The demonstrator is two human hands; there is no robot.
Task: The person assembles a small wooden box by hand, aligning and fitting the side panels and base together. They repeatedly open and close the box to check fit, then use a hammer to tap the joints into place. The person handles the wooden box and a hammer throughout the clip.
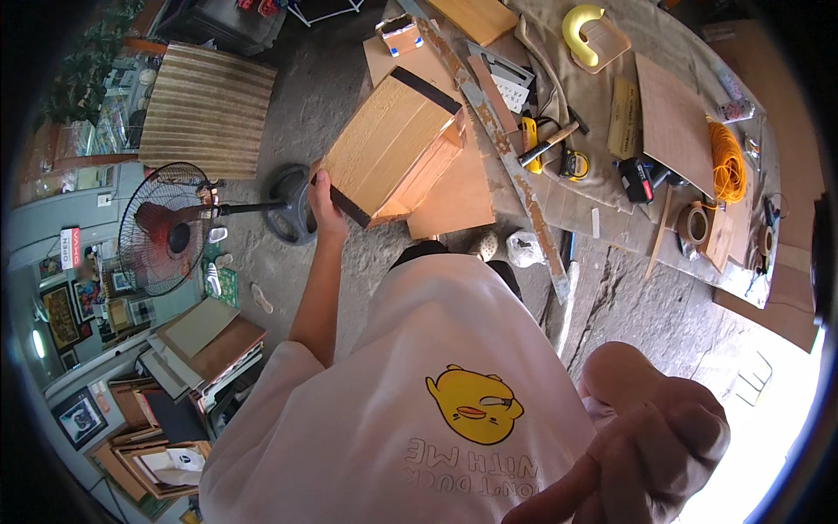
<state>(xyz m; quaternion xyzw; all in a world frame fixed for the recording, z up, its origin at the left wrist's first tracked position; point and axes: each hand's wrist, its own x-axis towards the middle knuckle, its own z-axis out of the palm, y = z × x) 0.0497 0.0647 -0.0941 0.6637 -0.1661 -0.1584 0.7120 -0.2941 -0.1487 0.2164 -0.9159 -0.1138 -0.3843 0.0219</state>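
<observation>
My left hand (326,208) grips the near left corner of a wooden box (388,144), thumb on its top face. The box is pale wood with dark strips along two edges; its right side looks open, showing bare wood inside. It is tilted above a brown board (454,196). Close to the camera at the lower right is my right hand (659,432), raised beside my white shirt with its fingers curled in. Whatever those fingers hold, if anything, is hidden.
A workbench on the right bears a hammer (550,146), a tape measure (574,164), orange cord (726,162), a tape roll (694,224) and a yellow curved object (578,35). A long worn metal bar (502,144) crosses its edge. A standing fan (170,229) is at left.
</observation>
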